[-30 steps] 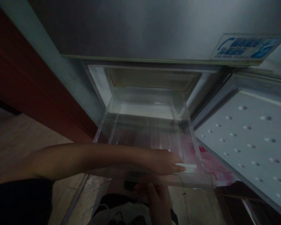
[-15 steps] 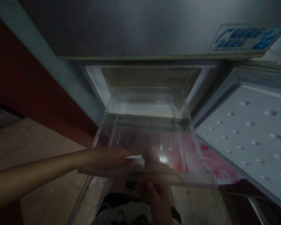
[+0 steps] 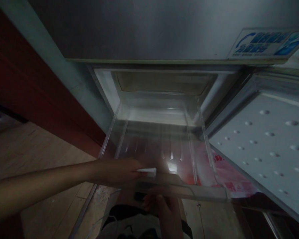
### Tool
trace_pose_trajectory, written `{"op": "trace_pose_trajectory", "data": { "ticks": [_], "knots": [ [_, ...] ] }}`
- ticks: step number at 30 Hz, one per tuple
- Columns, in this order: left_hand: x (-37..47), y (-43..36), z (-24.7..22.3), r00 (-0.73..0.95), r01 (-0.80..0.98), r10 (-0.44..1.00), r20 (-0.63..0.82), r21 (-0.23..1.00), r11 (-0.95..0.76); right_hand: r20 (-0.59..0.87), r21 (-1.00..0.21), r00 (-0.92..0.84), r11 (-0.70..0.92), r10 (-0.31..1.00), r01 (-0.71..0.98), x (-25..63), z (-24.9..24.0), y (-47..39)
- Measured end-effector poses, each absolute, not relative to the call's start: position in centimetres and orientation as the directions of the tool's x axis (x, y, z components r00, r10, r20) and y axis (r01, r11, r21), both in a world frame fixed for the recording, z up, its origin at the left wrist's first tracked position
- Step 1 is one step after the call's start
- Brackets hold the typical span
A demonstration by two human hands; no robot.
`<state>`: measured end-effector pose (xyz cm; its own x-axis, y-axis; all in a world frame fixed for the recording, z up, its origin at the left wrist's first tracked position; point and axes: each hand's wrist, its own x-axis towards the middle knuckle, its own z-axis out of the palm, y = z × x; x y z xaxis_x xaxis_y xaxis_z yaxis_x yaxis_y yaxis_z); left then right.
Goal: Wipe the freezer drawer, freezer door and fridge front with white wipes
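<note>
A clear plastic drawer (image 3: 151, 136) is pulled out of the open fridge compartment (image 3: 164, 81). Over its front left part, my left hand (image 3: 122, 169) pinches a small folded white cloth or tissue (image 3: 148, 171) that sticks out past the fingertips. My right hand (image 3: 164, 205) is at the middle of the drawer's front edge, below its rim, with the fingers curled against the front panel. Part of those fingers is dim behind the clear plastic.
The fridge door (image 3: 271, 149) stands open at the right. A pink and white plastic bag (image 3: 236, 179) lies beneath the drawer's right side. A dark red wooden panel (image 3: 47, 99) runs along the left. A thin white cable (image 3: 97, 224) hangs near my legs.
My left hand has shifted slightly right along the drawer with the white cloth or tissue. My right hand stays at the drawer front. The view has tilted a little.
</note>
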<state>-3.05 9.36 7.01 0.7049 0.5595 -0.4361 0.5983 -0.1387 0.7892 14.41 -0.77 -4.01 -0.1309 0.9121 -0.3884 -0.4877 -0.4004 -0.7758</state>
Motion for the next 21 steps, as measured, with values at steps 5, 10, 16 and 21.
{"op": "trace_pose_trajectory", "data": {
  "ticks": [5, 10, 16, 21],
  "knots": [
    [4.2, 10.4, 5.9, 0.766, 0.552, 0.511, -0.39, 0.806, -0.212, -0.415, -0.803, -0.118, -0.424, 0.902, -0.42, 14.6, -4.3, -0.8],
    [11.2, 11.8, 4.4, 0.827, 0.503, 0.478, -0.297, 0.771, -0.391, -0.398, -0.839, -0.064, -0.391, 0.915, -0.379, 14.7, -4.5, -1.0],
    [9.8, 11.3, 4.6, 0.847, 0.467, 0.455, -0.274, 0.793, -0.392, -0.451, -0.83, -0.009, -0.423, 0.893, -0.364, 14.8, -5.2, -1.3],
    [2.3, 9.2, 6.7, 0.766, 0.548, 0.531, -0.363, 0.8, -0.244, -0.441, -0.825, -0.048, -0.426, 0.896, -0.372, 14.9, -6.5, -1.4]
  ]
}}
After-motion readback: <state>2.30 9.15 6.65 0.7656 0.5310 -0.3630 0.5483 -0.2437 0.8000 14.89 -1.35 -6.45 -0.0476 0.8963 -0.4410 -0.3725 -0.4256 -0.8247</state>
